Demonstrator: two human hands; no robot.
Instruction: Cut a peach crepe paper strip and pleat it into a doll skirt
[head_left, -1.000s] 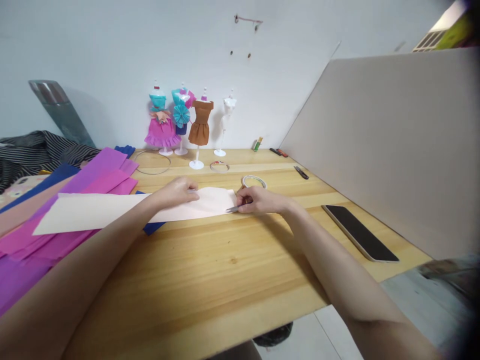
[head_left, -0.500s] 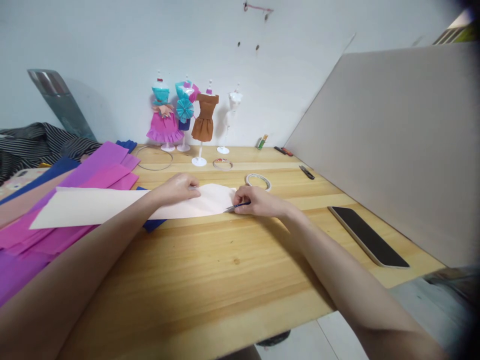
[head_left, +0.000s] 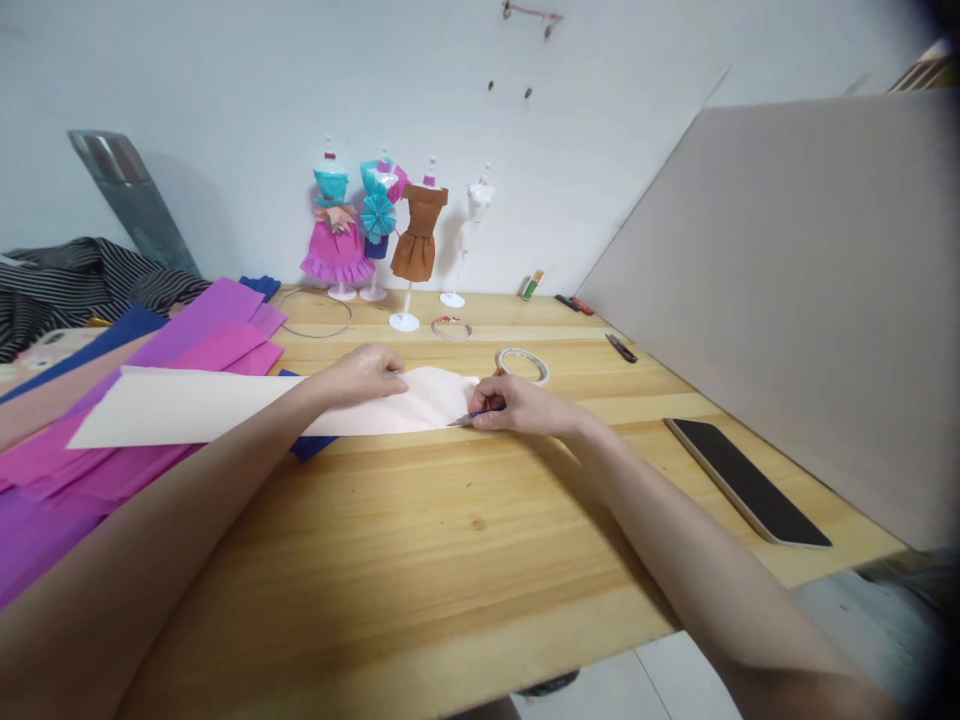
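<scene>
A long strip of pale pink-white paper [head_left: 180, 405] lies across the table, its left part over coloured sheets. My left hand [head_left: 367, 375] is closed on the strip's upper edge near its right part, thumb and fingers pinching it. At the strip's right end, my right hand [head_left: 517, 403] is closed around a small blue-handled blade [head_left: 461, 419], whose metal tip points left along the lower edge. Its exact kind is hard to make out, since the fingers cover most of the handle. A roll of white tape [head_left: 544, 372] lies just behind my right hand.
Purple, pink, peach and blue sheets [head_left: 202, 345] are piled at left beside a striped cloth [head_left: 97, 270] and bottle [head_left: 135, 200]. Several small dress forms [head_left: 420, 240] stand at the wall. Black snips [head_left: 621, 348] and a phone [head_left: 750, 480] lie at right, near a pale panel [head_left: 795, 270].
The view has shifted slightly, so most things sit a little further right. Both hands keep their places on the paper; the blade's handle shows less between the right fingers.
</scene>
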